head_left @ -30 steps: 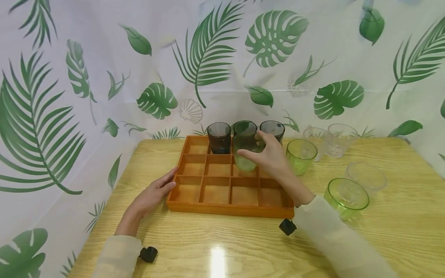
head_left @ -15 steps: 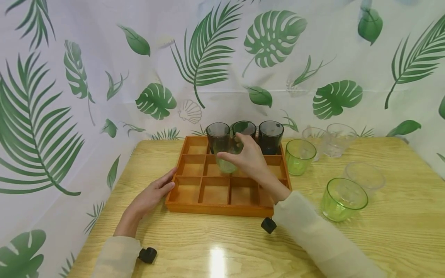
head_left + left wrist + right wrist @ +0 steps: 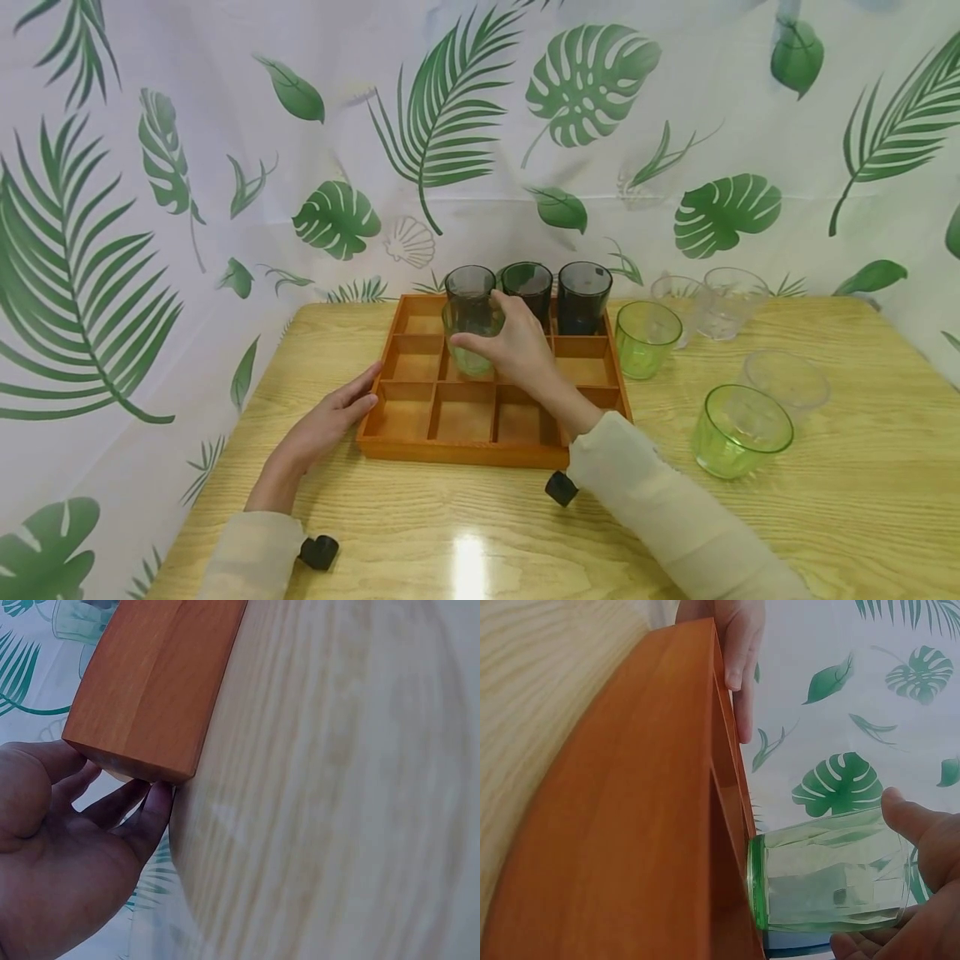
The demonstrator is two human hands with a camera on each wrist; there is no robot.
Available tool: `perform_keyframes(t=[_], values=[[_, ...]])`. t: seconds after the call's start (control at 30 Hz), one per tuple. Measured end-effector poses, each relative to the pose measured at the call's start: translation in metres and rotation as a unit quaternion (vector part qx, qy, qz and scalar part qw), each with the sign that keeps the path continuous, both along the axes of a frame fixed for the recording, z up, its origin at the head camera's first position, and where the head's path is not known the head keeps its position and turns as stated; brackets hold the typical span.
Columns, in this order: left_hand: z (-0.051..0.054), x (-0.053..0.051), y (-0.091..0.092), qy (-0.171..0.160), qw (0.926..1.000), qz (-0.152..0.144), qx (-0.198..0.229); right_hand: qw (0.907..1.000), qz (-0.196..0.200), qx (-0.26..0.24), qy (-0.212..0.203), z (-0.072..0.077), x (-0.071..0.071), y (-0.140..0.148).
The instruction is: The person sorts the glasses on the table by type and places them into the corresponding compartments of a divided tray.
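My right hand (image 3: 517,346) grips a clear green glass (image 3: 832,877) between thumb and fingers. The glass stands upright over the second compartment from the left in the middle row of the wooden divided tray (image 3: 465,454). In the right wrist view its thick green base is at the tray's top edge; whether it touches the compartment floor is hidden. Behind it in the back row stand three smoky grey glasses, a left one (image 3: 470,283), a middle one (image 3: 528,287) and a right one (image 3: 583,300). My left hand (image 3: 326,425) rests its fingers against the tray's left wall.
Right of the tray are two green glasses, one beside it (image 3: 645,354) and one nearer (image 3: 731,442). Several clear glasses stand there too, including one at the back (image 3: 727,312) and one by the nearer green glass (image 3: 798,387). A leaf-printed cloth (image 3: 480,150) hangs behind the table.
My right hand has carried the green glass leftward from the third column to the second, in front of the left grey glass. The left hand stays against the tray.
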State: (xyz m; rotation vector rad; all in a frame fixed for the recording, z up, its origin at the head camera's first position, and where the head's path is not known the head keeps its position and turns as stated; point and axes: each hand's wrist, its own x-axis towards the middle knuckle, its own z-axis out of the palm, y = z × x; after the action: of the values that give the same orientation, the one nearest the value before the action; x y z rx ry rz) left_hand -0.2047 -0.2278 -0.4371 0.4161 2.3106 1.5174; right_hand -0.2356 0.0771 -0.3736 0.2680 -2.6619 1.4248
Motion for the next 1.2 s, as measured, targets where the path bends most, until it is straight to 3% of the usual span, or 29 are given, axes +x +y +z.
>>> perform_keyframes(t=[0.4,0.73,1.2], values=[[0.0,-0.001,-0.001,-0.004,1.0,0.0,0.005,0.9992,0.013,0.011,-0.036,-0.013,0.002,-0.005],[-0.002,-0.001,-0.001,-0.002,1.0,-0.001,0.003,0.996,0.035,0.052,-0.063,-0.022,-0.003,-0.007],[0.0,0.001,0.0,0.001,1.0,0.002,-0.002,0.9971,0.04,0.006,-0.065,-0.02,0.007,0.008]])
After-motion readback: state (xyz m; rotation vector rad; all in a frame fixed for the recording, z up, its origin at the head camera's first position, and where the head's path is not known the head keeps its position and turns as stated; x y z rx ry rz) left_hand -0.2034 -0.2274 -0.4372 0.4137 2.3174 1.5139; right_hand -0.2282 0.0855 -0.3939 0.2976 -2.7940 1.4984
